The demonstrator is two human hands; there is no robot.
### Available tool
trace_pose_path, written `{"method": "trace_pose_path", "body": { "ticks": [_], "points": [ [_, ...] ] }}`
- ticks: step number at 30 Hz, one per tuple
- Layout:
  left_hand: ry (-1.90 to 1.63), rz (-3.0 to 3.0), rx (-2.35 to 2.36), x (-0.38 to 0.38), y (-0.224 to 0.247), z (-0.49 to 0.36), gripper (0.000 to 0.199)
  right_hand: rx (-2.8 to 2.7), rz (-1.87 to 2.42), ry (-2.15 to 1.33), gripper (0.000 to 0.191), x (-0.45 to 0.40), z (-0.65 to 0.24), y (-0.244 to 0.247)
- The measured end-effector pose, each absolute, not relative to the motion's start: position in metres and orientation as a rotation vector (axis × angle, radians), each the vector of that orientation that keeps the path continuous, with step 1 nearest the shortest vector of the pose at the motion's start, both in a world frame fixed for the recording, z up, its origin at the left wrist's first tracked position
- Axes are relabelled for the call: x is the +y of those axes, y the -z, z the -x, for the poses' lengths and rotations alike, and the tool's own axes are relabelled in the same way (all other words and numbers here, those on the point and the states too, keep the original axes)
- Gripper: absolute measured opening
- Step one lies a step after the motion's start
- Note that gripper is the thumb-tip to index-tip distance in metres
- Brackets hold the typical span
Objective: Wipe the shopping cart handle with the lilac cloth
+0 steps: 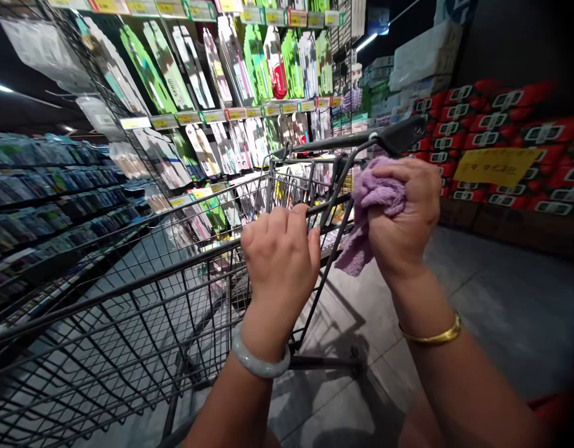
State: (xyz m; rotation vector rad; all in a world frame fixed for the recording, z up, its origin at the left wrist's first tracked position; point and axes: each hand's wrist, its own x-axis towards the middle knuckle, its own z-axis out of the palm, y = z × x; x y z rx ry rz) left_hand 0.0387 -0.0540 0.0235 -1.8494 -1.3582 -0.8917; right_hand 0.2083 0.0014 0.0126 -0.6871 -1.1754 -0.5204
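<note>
A black wire shopping cart (142, 311) stretches from the lower left to the middle of the view. My left hand (280, 255) is closed over its top rail, knuckles up. My right hand (406, 211) grips a crumpled purple cloth (380, 193), wrapped around the slanting frame tube just under the cart handle (334, 144). One end of the cloth hangs down below my fist. The parts of the tube inside the cloth are hidden.
Ahead stands a rack of hanging packaged goods (254, 62) with price tags. On the left runs a long stocked shelf (48, 205). Stacked red packages (474, 118) with a yellow sign (497, 167) stand at right. Grey tiled floor (483, 298) lies below.
</note>
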Motion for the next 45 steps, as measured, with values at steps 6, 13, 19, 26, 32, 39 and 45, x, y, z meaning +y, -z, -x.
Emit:
{"method": "trace_pose_path", "body": {
  "ticks": [6, 13, 19, 26, 32, 39, 45],
  "points": [
    [0.895, 1.838, -1.353, -0.054, -0.023, -0.038, 0.03, -1.232, 0.644, 0.567, 0.023, -0.009, -0.19, -0.019],
    [0.911, 1.832, -1.346, -0.052, -0.021, -0.037, 0.03, -1.085, 0.593, 0.605, 0.027, 0.011, -0.204, -0.023],
    [0.938, 1.82, -1.337, -0.05, -0.021, -0.038, 0.027, -1.076, 0.547, 0.472, 0.029, 0.001, -0.194, -0.023],
    [0.939, 1.781, -1.331, -0.049, -0.019, -0.039, 0.026, -1.185, 0.564, 0.662, 0.034, 0.006, -0.195, -0.021],
    [0.919, 1.779, -1.331, -0.049, -0.02, -0.039, 0.028, -1.106, 0.565, 0.549, 0.027, -0.001, -0.187, -0.024],
    [0.89, 1.787, -1.351, -0.051, -0.023, -0.04, 0.024, -1.307, 0.545, 0.675, 0.035, -0.01, -0.187, -0.02],
    [0.865, 1.837, -1.404, -0.058, -0.025, -0.041, 0.03, -1.076, 0.703, 0.593, 0.028, -0.003, -0.21, -0.022]
  ]
}}
